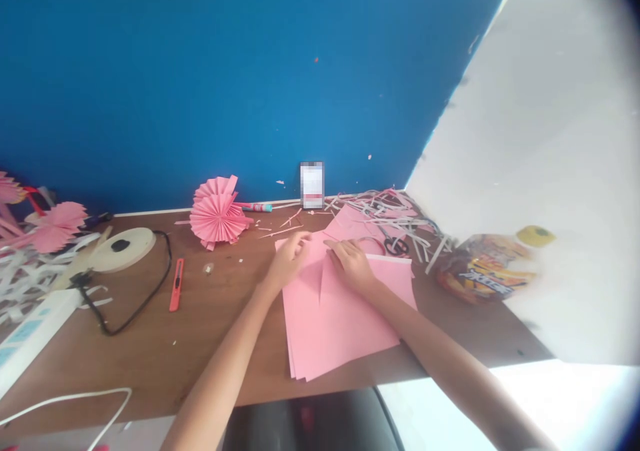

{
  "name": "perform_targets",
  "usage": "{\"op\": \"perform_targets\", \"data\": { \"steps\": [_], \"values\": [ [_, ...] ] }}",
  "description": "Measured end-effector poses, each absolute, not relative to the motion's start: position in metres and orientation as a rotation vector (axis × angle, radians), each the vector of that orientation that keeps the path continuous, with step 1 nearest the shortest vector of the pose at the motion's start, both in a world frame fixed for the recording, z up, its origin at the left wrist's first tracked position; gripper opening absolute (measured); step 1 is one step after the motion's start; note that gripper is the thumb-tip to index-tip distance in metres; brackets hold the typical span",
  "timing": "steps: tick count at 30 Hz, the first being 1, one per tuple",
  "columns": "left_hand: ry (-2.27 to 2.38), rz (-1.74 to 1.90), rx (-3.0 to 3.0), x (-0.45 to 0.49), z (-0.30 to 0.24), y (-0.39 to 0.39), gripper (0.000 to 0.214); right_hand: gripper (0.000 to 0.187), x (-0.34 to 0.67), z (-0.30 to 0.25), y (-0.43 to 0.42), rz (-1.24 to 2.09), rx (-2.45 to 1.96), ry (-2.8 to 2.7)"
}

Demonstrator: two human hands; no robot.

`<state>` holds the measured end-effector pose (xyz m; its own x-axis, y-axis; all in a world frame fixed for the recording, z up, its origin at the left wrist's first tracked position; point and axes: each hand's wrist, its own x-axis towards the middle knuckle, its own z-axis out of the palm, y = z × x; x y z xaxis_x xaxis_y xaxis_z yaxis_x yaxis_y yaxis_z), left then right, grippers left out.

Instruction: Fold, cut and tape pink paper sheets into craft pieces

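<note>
A stack of pink paper sheets [340,317] lies on the brown wooden table [210,344] in front of me. Both hands rest on the far end of the top sheet, where it is folded over. My left hand [287,259] pinches the folded edge at its upper left, fingers curled. My right hand [353,261] presses down flat on the fold beside it, fingers together. A crease runs down the sheet between the two hands.
Pleated pink paper fans [217,216] stand by the blue wall, more [53,227] at far left. An orange box cutter [176,284], tape roll [123,245], power strip [35,327] with black cable, scissors [395,244] among paper strips, and a snack bag [483,271] lie around.
</note>
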<state>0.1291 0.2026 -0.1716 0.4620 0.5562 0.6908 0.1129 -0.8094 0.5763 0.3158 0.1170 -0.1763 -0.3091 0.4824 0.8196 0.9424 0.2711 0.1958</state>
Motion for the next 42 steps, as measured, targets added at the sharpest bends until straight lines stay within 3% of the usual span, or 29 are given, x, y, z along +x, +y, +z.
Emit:
{"op": "perform_targets", "data": {
  "steps": [3,11,17,29,42],
  "values": [
    [0.332,1.107,2.205,0.149,-0.18,0.184,0.025,0.038,0.312,-0.176,0.115,-0.794,-1.279,-1.921],
    [0.438,1.201,2.126,0.153,-0.193,0.18,0.026,0.049,0.301,-0.173,0.107,-0.76,-1.364,-1.96],
    [0.522,1.311,2.083,0.149,-0.191,0.178,0.034,0.045,0.313,-0.173,0.113,-0.844,-1.477,-1.831],
    [0.541,1.5,1.632,0.142,-0.198,0.194,0.028,0.026,0.337,-0.168,0.117,-0.931,-1.663,-1.574],
    [0.7,1.507,1.837,0.131,-0.2,0.2,0.037,0.016,0.346,-0.174,0.113,-1.028,-1.809,-1.513]
  ]
}}
